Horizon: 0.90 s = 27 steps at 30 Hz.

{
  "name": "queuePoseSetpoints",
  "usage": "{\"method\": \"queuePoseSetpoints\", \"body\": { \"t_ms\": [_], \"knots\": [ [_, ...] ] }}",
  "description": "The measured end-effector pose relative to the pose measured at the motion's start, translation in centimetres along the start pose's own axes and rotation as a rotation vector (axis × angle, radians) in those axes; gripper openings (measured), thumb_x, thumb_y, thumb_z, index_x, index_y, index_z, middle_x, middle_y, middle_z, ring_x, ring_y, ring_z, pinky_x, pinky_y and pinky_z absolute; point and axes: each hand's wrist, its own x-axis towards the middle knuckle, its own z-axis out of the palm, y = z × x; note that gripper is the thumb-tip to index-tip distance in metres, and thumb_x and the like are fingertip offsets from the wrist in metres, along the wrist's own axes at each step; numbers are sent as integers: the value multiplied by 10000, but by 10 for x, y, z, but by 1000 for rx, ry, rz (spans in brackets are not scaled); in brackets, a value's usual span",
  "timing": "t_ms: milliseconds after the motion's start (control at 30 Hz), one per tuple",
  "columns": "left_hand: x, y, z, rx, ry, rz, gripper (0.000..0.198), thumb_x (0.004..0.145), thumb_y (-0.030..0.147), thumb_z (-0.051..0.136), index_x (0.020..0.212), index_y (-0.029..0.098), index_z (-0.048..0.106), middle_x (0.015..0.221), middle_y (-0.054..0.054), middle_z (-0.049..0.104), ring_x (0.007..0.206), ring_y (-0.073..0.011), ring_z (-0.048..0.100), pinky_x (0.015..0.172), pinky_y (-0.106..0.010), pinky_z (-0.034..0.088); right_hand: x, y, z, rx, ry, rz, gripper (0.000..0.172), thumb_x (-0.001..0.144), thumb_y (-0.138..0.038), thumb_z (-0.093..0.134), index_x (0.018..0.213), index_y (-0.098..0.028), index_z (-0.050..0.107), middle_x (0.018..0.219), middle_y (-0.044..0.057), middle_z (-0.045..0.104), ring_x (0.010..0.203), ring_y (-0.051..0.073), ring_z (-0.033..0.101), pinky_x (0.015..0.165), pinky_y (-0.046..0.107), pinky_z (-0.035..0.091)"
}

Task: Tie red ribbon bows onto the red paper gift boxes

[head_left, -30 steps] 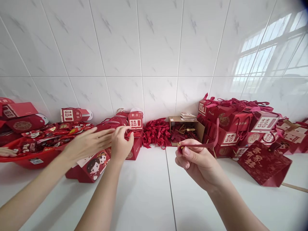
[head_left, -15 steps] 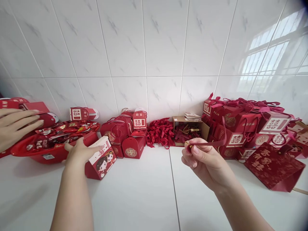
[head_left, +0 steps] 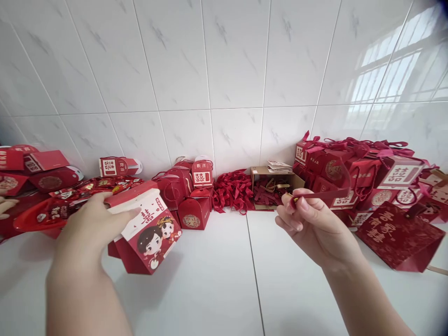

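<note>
My left hand point(head_left: 91, 224) grips a red and white gift box point(head_left: 149, 231) printed with a cartoon couple, holding it tilted just above the white counter. My right hand point(head_left: 313, 226) pinches the end of a dark red ribbon point(head_left: 327, 192), which stretches to the right at chest height. The two hands are well apart, box on the left, ribbon on the right. Small closed red boxes point(head_left: 194, 212) stand behind the lifted box, near the wall.
A red basin point(head_left: 31, 217) of wrapped sweets sits at far left, with another person's fingertips point(head_left: 5, 205) beside it. A heap of red ribbons point(head_left: 233, 191), an open cardboard box point(head_left: 271, 184), stacked tied gift boxes point(head_left: 353, 170) and a red paper bag point(head_left: 399, 238) line the tiled wall.
My left hand took hold of the cartoon box and lifted it toward me. The other person's hand drew back to the left edge. My right hand kept the ribbon, rising slightly.
</note>
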Motion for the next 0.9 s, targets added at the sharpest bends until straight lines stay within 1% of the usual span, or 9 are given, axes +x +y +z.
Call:
{"method": "queuePoseSetpoints", "body": {
  "t_ms": [67, 167, 333, 400, 467, 600, 700, 800, 900],
  "knots": [
    [-14, 26, -4, 121, 22, -77, 745, 657, 576, 640, 1288, 262, 399, 1046, -93, 645, 951, -370, 596, 746, -469, 472, 0, -3, -2, -6, 7, -17, 80, 738, -336, 712, 800, -383, 696, 567, -51, 474, 485, 80, 351, 472, 245, 339],
    [-37, 58, 10, -137, -198, 125, 738, 685, 457, 660, 1318, 223, 360, 1083, -119, 640, 890, -284, 643, 717, -375, 511, 1, -7, -3, 20, 23, -23, 98, 718, -327, 730, 792, -383, 699, 581, -51, 478, 484, 75, 356, 474, 244, 334],
    [-43, 92, 84, -433, -450, 308, 627, 667, 339, 686, 1241, 220, 462, 1074, -99, 661, 908, -256, 656, 762, -362, 519, 1, -10, -3, 50, 35, -27, 117, 693, -309, 754, 785, -358, 702, 621, -52, 502, 487, 59, 368, 473, 234, 331],
    [-42, 97, 109, -471, -493, 348, 697, 673, 278, 684, 1309, 245, 402, 1139, -106, 635, 954, -250, 639, 819, -370, 498, 0, -10, -3, 46, 26, -32, 113, 699, -309, 750, 789, -356, 701, 612, -54, 502, 487, 58, 374, 476, 232, 342],
    [-43, 99, 123, -462, -464, 384, 795, 680, 211, 675, 1380, 278, 305, 1217, -113, 587, 1011, -248, 608, 879, -380, 463, 0, -10, -5, 49, 24, -36, 111, 709, -306, 744, 802, -349, 701, 612, -55, 512, 492, 57, 389, 484, 228, 359],
    [-49, 103, 124, -491, -355, 455, 867, 710, 172, 652, 1414, 360, 184, 1271, -84, 521, 951, -217, 618, 860, -383, 473, 4, -6, -11, 27, 58, -48, 88, 717, -298, 739, 800, -314, 713, 684, -35, 591, 593, 78, 489, 568, 238, 437],
    [-54, 109, 116, -701, -274, 471, 843, 707, 184, 675, 1384, 372, 209, 1244, -70, 508, 857, -174, 646, 756, -335, 523, 12, 4, -15, -87, 102, -88, 97, 708, -269, 746, 803, -287, 732, 926, 6, 658, 867, 141, 573, 734, 282, 485],
    [-66, 118, 107, -967, -214, 492, 551, 709, 220, 698, 1193, 274, 441, 1129, -62, 569, 862, -172, 646, 711, -289, 537, 19, 18, -15, -214, 86, -112, 98, 689, -242, 758, 779, -277, 743, 1245, 13, 560, 1106, 210, 517, 867, 339, 470],
    [-83, 127, 99, -1109, -171, 472, 275, 715, 266, 706, 934, 210, 549, 1061, -56, 620, 809, -165, 645, 631, -239, 528, 19, 31, -11, -305, 42, -79, 97, 670, -260, 771, 762, -282, 748, 1200, 29, 585, 1050, 228, 558, 861, 383, 483]
  ]
}}
